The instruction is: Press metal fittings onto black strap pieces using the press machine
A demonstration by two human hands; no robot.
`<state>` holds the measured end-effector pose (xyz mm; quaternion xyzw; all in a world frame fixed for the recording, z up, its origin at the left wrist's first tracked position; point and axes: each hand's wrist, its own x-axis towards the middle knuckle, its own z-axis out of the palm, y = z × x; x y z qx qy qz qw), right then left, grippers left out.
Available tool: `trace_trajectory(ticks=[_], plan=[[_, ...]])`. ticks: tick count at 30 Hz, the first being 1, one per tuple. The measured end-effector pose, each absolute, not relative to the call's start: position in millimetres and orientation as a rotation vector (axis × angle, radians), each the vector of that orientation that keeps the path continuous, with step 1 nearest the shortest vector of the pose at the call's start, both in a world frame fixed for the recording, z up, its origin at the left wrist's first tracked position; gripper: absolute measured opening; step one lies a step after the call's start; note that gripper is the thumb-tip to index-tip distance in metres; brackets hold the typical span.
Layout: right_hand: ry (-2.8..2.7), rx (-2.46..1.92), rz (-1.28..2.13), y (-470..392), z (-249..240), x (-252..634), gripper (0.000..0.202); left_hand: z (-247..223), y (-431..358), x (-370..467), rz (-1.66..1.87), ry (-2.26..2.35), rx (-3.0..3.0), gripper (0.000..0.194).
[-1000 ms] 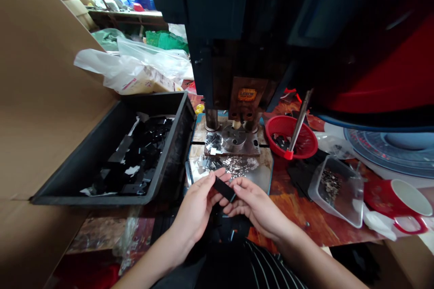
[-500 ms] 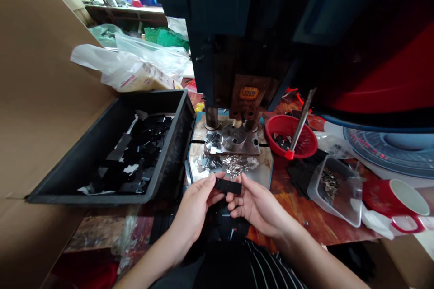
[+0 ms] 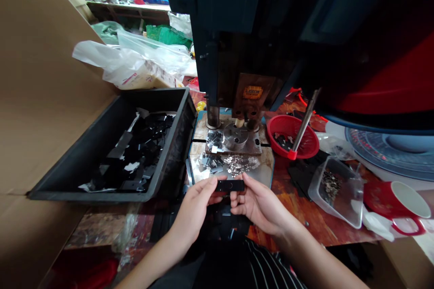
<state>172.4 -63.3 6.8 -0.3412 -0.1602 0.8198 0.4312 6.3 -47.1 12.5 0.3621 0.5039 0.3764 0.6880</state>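
Observation:
A small black rectangular piece [image 3: 230, 185] with a round mark on its face is held level between my two hands. My left hand [image 3: 199, 201] pinches its left end, and my right hand [image 3: 259, 203] grips the right end between thumb and fingers. Just beyond the piece, small shiny metal parts [image 3: 233, 165] lie scattered on the press bed [image 3: 266, 174]. The round metal die [image 3: 235, 137] sits farther back, under the press head [image 3: 252, 92]. More dark flat pieces [image 3: 227, 223] lie below my hands.
On the left stands a black bin [image 3: 162, 167] of dark scraps, beside a cardboard sheet [image 3: 40, 99]. To the right are a red basket [image 3: 310, 146] with a metal rod, a clear tray [image 3: 346, 203] of small parts and a red mug [image 3: 383, 198].
The black piece has turned level, and its face with the round mark now shows. Both hands keep hold of it. The whole view has shifted slightly.

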Motion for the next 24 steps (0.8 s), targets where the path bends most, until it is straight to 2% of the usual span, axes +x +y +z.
trace_trajectory(ticks=[6,10,15,24], plan=[[-0.512,-0.962,1.934,-63.2,11.7,173.4,0.028,11.7,-48.0,5.3,0.836,1.148,0.919,0.032],[-0.728,-1.096,1.713,-63.7,9.2,176.0,0.021,11.4,-49.0,5.4,0.867,1.104,0.818,0.026],[-1.013,-1.233,1.462,-62.6,5.0,181.8,0.027,13.6,-49.5,8.0,0.882,1.134,0.839,0.044],[-1.129,-1.338,1.328,-56.2,10.0,185.2,0.025,12.6,-39.7,8.7,0.867,1.256,1.136,0.034]])
